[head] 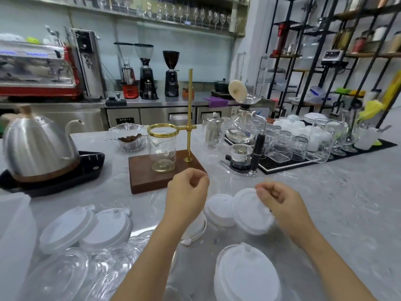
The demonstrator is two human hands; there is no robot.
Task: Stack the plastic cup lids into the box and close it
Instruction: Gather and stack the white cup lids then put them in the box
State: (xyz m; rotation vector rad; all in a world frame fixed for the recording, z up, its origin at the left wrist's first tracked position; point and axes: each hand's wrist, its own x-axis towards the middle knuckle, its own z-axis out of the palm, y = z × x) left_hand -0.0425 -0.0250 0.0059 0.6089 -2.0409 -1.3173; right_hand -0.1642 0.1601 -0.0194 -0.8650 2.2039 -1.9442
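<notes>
Head view: white plastic cup lids (85,229) and clear plastic lids (71,272) crowd the grey desk (347,203); left hand (186,192) and right hand (280,200) hover, fingers curled together, empty.

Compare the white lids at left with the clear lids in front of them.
The white lids are opaque; the clear lids are see-through. The white ones lean on each other, tilted; the clear ones lie nearer the camera, lower in view. Both are round plastic lids on the counter.
</notes>
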